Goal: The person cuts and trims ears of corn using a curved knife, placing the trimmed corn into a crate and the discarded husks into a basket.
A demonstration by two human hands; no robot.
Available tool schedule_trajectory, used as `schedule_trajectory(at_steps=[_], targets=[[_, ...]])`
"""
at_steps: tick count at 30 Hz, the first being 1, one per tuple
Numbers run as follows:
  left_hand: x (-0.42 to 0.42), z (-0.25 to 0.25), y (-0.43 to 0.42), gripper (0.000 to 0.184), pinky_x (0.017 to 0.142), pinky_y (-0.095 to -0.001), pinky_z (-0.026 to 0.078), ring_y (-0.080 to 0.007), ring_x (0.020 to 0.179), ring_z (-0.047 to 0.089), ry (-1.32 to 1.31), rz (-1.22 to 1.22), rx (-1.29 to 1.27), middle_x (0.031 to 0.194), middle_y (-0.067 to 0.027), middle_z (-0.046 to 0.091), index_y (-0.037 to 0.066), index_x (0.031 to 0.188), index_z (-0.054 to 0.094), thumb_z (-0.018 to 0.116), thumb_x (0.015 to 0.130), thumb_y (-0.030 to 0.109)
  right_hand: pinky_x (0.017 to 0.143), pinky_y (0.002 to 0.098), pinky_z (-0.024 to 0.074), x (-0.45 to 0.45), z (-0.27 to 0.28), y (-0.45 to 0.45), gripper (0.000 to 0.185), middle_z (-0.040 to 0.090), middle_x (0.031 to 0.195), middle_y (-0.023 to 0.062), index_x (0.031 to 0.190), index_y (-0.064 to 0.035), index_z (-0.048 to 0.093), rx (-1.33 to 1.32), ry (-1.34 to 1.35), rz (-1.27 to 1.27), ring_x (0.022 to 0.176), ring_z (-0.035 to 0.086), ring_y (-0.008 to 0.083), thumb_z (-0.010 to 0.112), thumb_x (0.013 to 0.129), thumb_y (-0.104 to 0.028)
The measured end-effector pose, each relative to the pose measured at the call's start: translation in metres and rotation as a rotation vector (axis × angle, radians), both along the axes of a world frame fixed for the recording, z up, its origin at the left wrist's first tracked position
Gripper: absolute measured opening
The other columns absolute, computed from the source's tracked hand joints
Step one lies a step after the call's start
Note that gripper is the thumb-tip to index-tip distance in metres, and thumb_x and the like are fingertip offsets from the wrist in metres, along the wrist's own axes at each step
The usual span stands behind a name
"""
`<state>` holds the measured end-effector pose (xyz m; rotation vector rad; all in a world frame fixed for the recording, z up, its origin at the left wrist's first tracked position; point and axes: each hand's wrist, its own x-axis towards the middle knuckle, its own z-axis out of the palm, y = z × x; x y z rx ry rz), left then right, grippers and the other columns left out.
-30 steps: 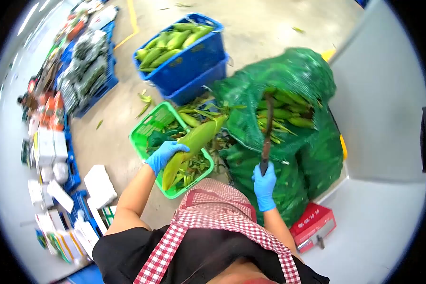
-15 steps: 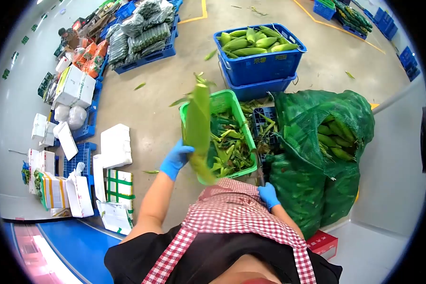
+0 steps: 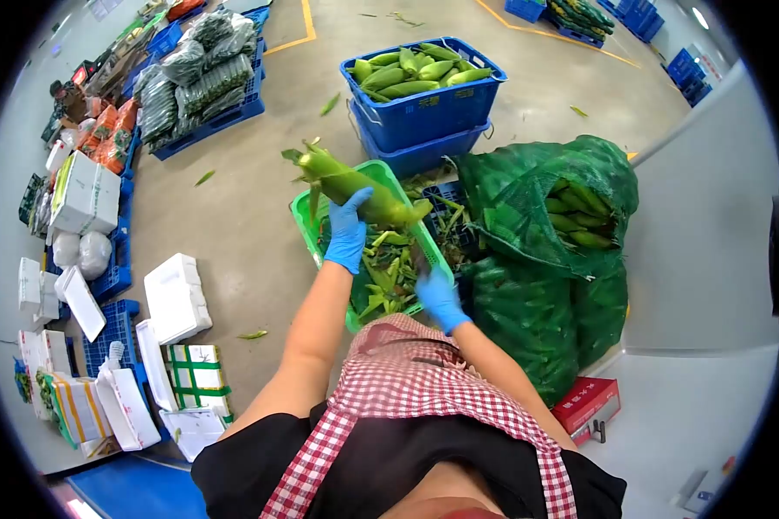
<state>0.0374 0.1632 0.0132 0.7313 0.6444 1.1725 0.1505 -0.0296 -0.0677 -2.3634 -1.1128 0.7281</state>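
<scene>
Gloved in blue, my left hand (image 3: 349, 232) is closed around an ear of corn (image 3: 342, 180) in its green husk. The ear lies tilted above a green plastic crate (image 3: 301, 210), its stalk end up and left. My right hand (image 3: 441, 299), also gloved, is at the crate's right side, closed on a knife (image 3: 420, 261). Motion blurs this hand and the dark blade, which points up towards the ear's lower right end. Stripped husk leaves and trimmings (image 3: 388, 272) lie inside the crate.
Beyond the crate, a blue crate (image 3: 424, 108) full of corn is stacked on another. Green mesh sacks (image 3: 524, 324) stand at right, one opened on corn. A red box (image 3: 587, 408) sits by the wall. White foam boxes (image 3: 177, 298) and loaded pallets line the left.
My left hand has brought the corn from upright to a slanted position over the crate. My right hand has lifted the knife up and inward towards the corn. The view has shifted.
</scene>
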Motion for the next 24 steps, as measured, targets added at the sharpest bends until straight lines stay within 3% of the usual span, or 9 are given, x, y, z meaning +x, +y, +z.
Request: schedule_trajectory(at_steps=[3,8,9,10,14,15,17,19,24], targets=[[-0.001,-0.066,0.013,0.053,0.080,-0.0361,0.050,-0.0226,0.088,0.058,0.106,0.160,0.039,0.101,-0.0070,0.059,0.003,0.109,0.051,0.075,0.062,0.000,0.066,0.0427,0.0478,-0.012,-0.053,-0.063,0.037,0.062,0.082,0.0247,0.082,0.0012,0.060,-0.080,0.106,0.136,0.075,0.059,0.0420,0.057,0.077,-0.036],[-0.017,-0.113,-0.010,0.051,0.085,-0.0473,0.048,-0.0316,0.094,0.058,-0.201,-0.113,-0.676,0.108,-0.0149,0.057,0.005,0.113,0.050,0.072,0.069,0.019,0.040,0.0351,0.0409,0.065,-0.030,-0.094,0.015,0.052,0.058,0.0088,0.080,-0.0018,0.051,0.025,0.274,-0.268,0.043,0.050,0.0200,0.054,0.076,-0.016],[-0.014,-0.108,-0.018,0.054,0.090,-0.0507,0.042,-0.0322,0.101,0.054,-0.121,-0.174,-0.737,0.112,-0.0142,0.056,0.007,0.116,0.049,0.068,0.071,0.031,0.040,0.0347,0.0403,0.072,-0.028,-0.106,0.015,0.051,0.057,0.0079,0.081,-0.0006,0.050,-0.074,0.383,-0.269,0.042,0.049,0.0200,0.054,0.075,-0.014],[-0.012,-0.104,-0.026,0.059,0.096,-0.0542,0.035,-0.0328,0.108,0.051,-0.047,-0.240,-0.797,0.117,-0.0134,0.055,0.009,0.119,0.049,0.063,0.073,0.044,0.058,0.0411,0.0475,0.068,-0.010,-0.118,0.031,0.060,0.073,0.0214,0.088,0.0048,0.055,-0.190,0.601,-0.441,0.066,0.060,0.0328,0.057,0.070,-0.021],[0.034,-0.099,-0.017,0.064,0.100,-0.0535,0.029,-0.0319,0.115,0.045,-0.043,-0.258,-0.982,0.122,-0.0117,0.053,0.012,0.120,0.050,0.055,0.074,0.057,0.056,0.0358,0.0468,0.051,-0.077,-0.201,0.029,0.061,0.071,0.0165,0.079,0.0082,0.057,-0.258,0.432,-0.348,0.063,0.059,0.0259,0.062,0.069,-0.019],[0.050,-0.087,-0.009,0.061,0.101,-0.0517,0.029,-0.0317,0.114,0.046,-0.164,-0.322,-0.895,0.122,-0.0117,0.053,0.013,0.120,0.050,0.054,0.076,0.056,0.052,0.0322,0.0451,0.053,-0.112,-0.222,0.015,0.058,0.067,0.0124,0.074,0.0035,0.056,-0.099,0.360,-0.327,0.059,0.057,0.0211,0.060,0.070,-0.010],[0.101,-0.085,0.038,0.061,0.102,-0.0496,0.029,-0.0314,0.115,0.045,-0.331,-0.434,-0.823,0.122,-0.0125,0.052,0.012,0.123,0.047,0.052,0.079,0.054,0.049,0.0303,0.0432,0.038,-0.001,-0.195,0.007,0.057,0.065,0.0102,0.071,-0.0014,0.054,-0.118,0.700,-0.715,0.057,0.056,0.0180,0.058,0.071,-0.007],[0.172,-0.080,0.103,0.058,0.099,-0.0490,0.035,-0.0307,0.118,0.043,-0.356,-0.447,-0.449,0.127,-0.0129,0.047,0.011,0.123,0.046,0.058,0.079,0.046,0.048,0.0300,0.0422,0.040,-0.007,-0.200,0.006,0.056,0.064,0.0093,0.070,-0.0024,0.053,0.023,0.836,-0.875,0.056,0.055,0.0178,0.057,0.072,-0.007],[0.268,0.092,0.095,0.042,0.087,-0.0390,0.043,-0.0262,0.107,0.047,0.124,-0.524,-0.249,0.122,-0.0129,0.047,0.007,0.111,0.053,0.062,0.079,0.031,0.047,0.0306,0.0411,0.033,-0.014,-0.214,0.007,0.055,0.063,0.0084,0.069,-0.0027,0.053,0.023,0.702,-0.749,0.054,0.053,0.0177,0.057,0.073,-0.007]])
